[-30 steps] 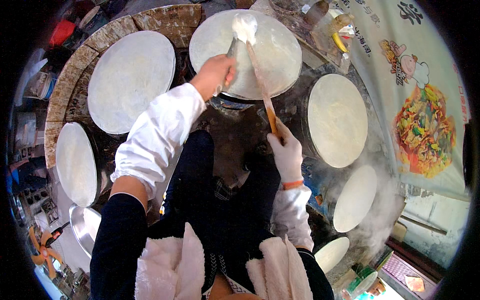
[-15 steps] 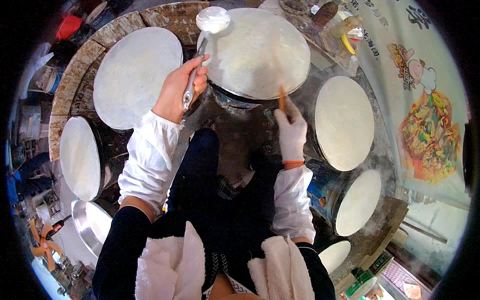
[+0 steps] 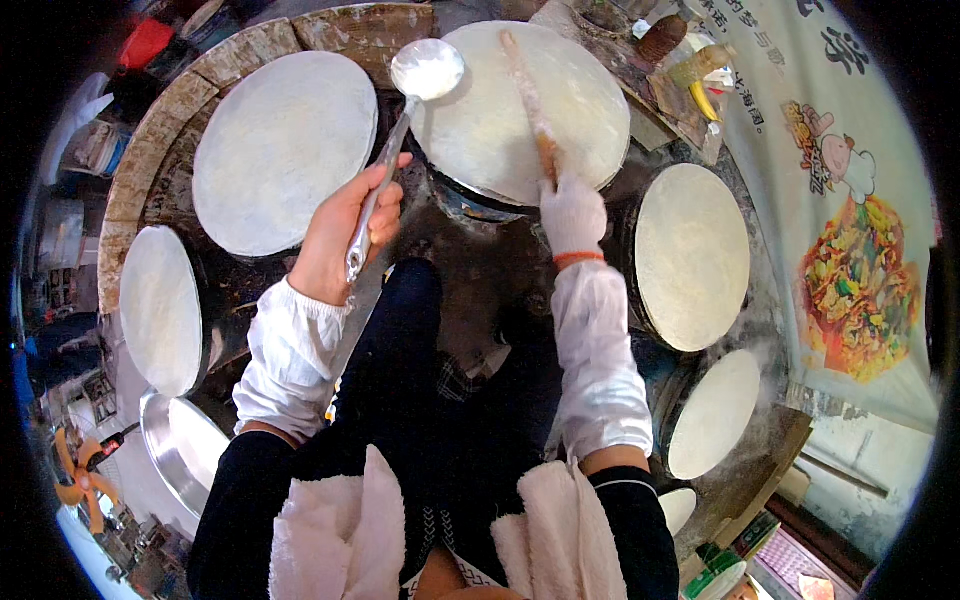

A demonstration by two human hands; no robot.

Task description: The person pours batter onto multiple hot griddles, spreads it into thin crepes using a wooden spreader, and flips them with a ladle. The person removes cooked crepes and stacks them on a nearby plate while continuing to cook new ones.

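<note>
My left hand (image 3: pixel 345 230) grips a long metal ladle (image 3: pixel 380 170); its bowl, coated in white batter, hangs over the left edge of the central round griddle (image 3: pixel 470 130). My right hand (image 3: pixel 571 212), in a white glove, is closed on a long wooden stick (image 3: pixel 525 90) lying across that griddle, its far part smeared pale. A pale, thin layer covers the central griddle. More pale-coated round griddles stand at upper left (image 3: pixel 285 145), left (image 3: pixel 158 310), right (image 3: pixel 690 255) and lower right (image 3: pixel 712 420).
A brown curved rim (image 3: pixel 235 55) borders the station. A metal basin (image 3: pixel 170 470) with white contents sits lower left, beside an orange fan (image 3: pixel 85 480). Bottles (image 3: pixel 660 40) stand at upper right, near a printed banner (image 3: pixel 850 290). Steam rises on the right.
The ladle left the griddle's middle for its left edge, and my left hand drew back down and leftward. My right hand pulled back, then moved forward with the stick across the griddle.
</note>
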